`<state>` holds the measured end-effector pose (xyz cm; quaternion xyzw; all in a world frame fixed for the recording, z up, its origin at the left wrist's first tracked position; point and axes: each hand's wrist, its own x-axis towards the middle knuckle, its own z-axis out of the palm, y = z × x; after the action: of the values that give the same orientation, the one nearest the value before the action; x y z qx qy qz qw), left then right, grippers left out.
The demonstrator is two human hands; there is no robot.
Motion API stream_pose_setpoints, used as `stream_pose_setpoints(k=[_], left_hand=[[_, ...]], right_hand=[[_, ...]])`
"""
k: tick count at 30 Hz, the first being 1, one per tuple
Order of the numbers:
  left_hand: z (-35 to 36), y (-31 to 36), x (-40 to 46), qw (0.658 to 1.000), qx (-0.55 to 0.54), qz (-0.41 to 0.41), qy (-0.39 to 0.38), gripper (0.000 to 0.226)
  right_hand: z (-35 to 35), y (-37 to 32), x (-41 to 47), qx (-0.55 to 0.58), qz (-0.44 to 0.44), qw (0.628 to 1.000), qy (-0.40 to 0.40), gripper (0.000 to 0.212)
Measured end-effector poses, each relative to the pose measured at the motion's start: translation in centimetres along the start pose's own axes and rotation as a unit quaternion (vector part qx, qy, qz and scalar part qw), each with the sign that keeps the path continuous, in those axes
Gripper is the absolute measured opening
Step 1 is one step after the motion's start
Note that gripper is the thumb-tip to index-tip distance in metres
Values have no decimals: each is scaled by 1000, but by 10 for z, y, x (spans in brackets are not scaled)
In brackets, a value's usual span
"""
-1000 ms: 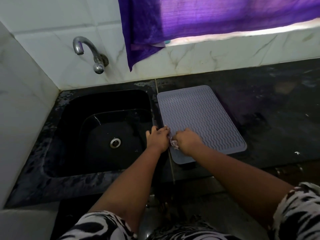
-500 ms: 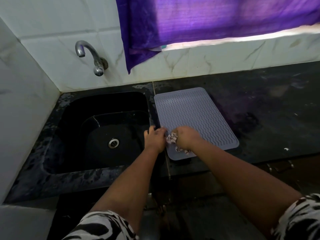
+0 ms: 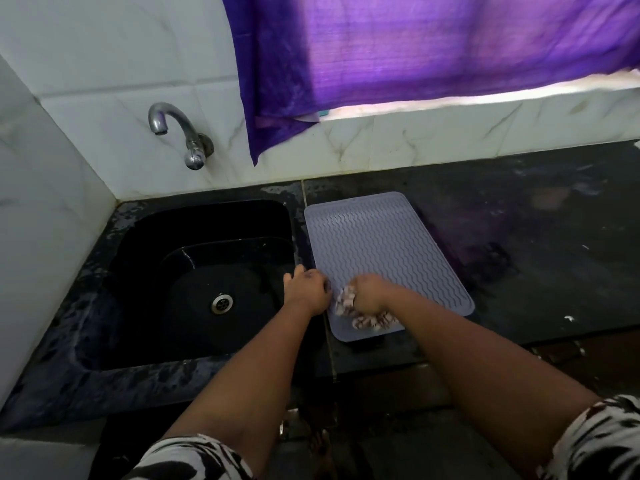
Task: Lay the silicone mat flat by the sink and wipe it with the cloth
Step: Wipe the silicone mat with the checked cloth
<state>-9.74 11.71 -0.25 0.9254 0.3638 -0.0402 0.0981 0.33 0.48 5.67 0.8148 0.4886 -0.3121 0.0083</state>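
Observation:
A grey silicone mat (image 3: 381, 251) with wavy ridges lies flat on the dark counter, just right of the black sink (image 3: 204, 282). My right hand (image 3: 369, 295) is closed around a bunched, patterned cloth (image 3: 363, 315) and presses it on the mat's near left part. My left hand (image 3: 306, 287) rests on the mat's near left edge, at the strip between sink and mat, fingers curled down on that edge.
A metal tap (image 3: 180, 136) sticks out of the white tiled wall above the sink. A purple curtain (image 3: 415, 57) hangs over the window behind the counter. The dark counter (image 3: 536, 237) stretches to the right of the mat.
More of the cloth now shows under and beside my right hand, which has shifted slightly over the mat's near end. My left hand stays at the mat's edge.

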Motion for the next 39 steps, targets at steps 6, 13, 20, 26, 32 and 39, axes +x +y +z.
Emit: stream_pose_setpoints(k=[6, 13, 20, 26, 32, 39], left_hand=[[-29, -13, 45, 997, -69, -33, 31, 32], [-44, -37, 112, 996, -72, -41, 29, 34], [-29, -45, 164, 998, -66, -3, -3, 44], [-30, -52, 207, 995, 42, 87, 27, 44], [-12, -56, 220, 998, -53, 31, 9, 44], [-17, -66, 215, 999, -35, 26, 21, 43]], right_hand=[[-66, 4, 34, 143, 38, 982, 116, 32], [-88, 12, 98, 148, 73, 970, 177, 43], [-98, 10, 161, 33, 67, 967, 244, 49], [-124, 3, 222, -85, -2, 966, 245, 42], [-107, -4, 257, -121, 6, 980, 156, 30], [-127, -4, 254, -161, 16, 986, 43, 47]])
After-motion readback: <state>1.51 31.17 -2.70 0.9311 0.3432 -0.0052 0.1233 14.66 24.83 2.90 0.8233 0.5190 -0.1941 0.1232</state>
